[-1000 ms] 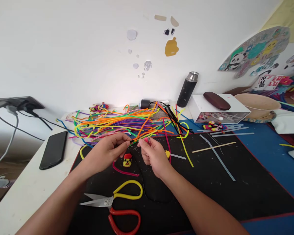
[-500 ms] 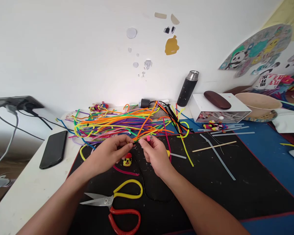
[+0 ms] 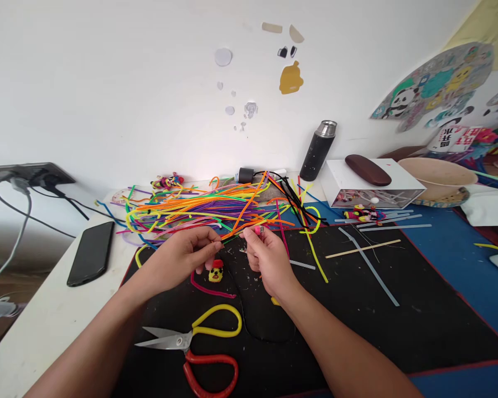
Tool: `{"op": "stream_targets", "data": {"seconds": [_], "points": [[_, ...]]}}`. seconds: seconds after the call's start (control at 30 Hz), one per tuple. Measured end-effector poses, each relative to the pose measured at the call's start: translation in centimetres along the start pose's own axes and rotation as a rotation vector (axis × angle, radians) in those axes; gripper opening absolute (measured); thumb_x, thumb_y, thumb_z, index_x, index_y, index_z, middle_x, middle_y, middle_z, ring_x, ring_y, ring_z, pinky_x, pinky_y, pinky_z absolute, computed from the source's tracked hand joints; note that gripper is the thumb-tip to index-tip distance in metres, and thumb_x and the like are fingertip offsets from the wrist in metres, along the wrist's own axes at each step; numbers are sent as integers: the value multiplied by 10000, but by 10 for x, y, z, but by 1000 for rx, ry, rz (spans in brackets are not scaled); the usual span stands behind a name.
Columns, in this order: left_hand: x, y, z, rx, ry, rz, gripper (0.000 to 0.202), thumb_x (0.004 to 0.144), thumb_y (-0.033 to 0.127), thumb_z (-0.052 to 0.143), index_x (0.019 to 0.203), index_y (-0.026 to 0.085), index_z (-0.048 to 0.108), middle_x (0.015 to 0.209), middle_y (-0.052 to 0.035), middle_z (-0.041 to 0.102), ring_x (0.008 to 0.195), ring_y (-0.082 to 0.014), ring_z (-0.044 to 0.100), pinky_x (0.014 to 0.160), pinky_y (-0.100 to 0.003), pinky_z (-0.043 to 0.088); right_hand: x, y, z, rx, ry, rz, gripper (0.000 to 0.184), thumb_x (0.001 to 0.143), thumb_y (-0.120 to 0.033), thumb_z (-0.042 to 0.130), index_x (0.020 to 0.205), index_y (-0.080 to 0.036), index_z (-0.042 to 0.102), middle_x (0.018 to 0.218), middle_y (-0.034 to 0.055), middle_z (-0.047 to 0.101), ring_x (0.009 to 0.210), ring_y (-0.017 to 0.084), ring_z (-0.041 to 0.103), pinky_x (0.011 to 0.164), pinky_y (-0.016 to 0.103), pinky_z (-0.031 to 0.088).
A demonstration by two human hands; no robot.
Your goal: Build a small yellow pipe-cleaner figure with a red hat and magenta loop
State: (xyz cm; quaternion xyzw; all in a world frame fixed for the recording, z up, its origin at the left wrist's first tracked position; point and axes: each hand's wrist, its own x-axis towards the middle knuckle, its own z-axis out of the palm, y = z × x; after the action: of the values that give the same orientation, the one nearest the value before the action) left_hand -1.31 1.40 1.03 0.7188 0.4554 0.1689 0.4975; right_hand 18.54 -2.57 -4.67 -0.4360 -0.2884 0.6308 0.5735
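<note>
Over the far part of the black mat (image 3: 398, 320), we are holding a thin green pipe cleaner (image 3: 231, 239) between both hands. Our left hand (image 3: 186, 257) is pinching its left end in a closed grip. Our right hand (image 3: 268, 257) is gripping the other end, along with a small pink piece (image 3: 258, 229). Just near of the hands, a little yellow figure (image 3: 216, 271) is lying on the mat. The scissors (image 3: 195, 342) are lying nearer still, and the heap of pipe cleaners (image 3: 199, 209) is lying farther off on the worktop.
</note>
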Motion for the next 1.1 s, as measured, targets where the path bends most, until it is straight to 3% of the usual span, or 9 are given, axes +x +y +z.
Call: {"op": "stream_targets", "data": {"seconds": [0.27, 0.63, 0.87, 1.1], "points": [[2, 2, -2, -39, 58, 28, 344, 981, 533, 633, 870, 208, 629, 622, 39, 643, 531, -122, 571, 489, -216, 425, -5, 1, 1, -54, -107, 53, 597, 776, -754, 824, 881, -197, 634, 557, -136, 317, 455, 57, 186, 421, 230, 100], [2, 4, 2, -60, 39, 25, 363, 964, 558, 653, 886, 203, 649, 630, 34, 632, 561, -136, 593, 513, -224, 451, -8, 8, 0, -278, -273, -21, 640, 875, -856, 662, 765, -236, 546, 559, -109, 290, 479, 94, 221, 446, 271, 168], [1, 4, 5, -49, 10, 23, 370, 979, 560, 651, 912, 197, 675, 663, 21, 636, 589, -142, 607, 544, -234, 478, -11, 11, 2, -465, -202, -122, 545, 1009, -637, 609, 678, -243, 432, 616, -59, 377, 571, 128, 312, 529, 295, 239], [-2, 11, 7, -29, -5, 23, 370, 969, 557, 653, 883, 197, 662, 648, 27, 605, 585, -142, 578, 541, -233, 458, -11, 6, 3, -562, -145, -147, 485, 990, -503, 573, 632, -251, 362, 603, -66, 321, 591, 134, 283, 541, 310, 220]]}}
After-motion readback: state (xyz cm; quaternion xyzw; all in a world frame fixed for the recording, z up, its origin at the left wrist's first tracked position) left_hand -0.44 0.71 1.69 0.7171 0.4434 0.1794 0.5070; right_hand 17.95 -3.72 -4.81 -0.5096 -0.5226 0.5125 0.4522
